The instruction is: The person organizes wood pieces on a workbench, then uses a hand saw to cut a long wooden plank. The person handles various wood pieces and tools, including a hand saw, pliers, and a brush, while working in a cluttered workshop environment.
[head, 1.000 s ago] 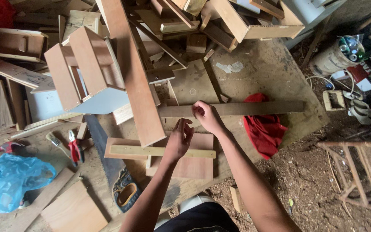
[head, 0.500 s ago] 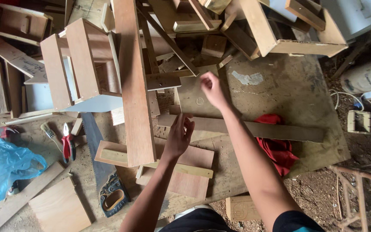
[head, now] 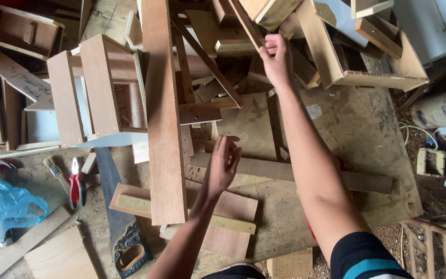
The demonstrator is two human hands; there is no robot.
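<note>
The right hand (head: 276, 59), at the upper centre of the frame, closes on a thin wooden strip (head: 243, 23) in the scrap pile, which is not yet pulled free. The left hand (head: 223, 164) hovers open and empty above the flat batten (head: 290, 173) mid-frame. A second ago both hands rested on that batten; the right has since reached up

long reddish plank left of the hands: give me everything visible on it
The long plank is flat, reddish-brown wood with straight grain and square edges. It runs from the top edge of the view down to a cut end near the bench front, lying over other boards and a pale-framed panel. A thin slat crosses beside its upper part. Neither hand touches it; the left hand hovers just to its right.
</note>
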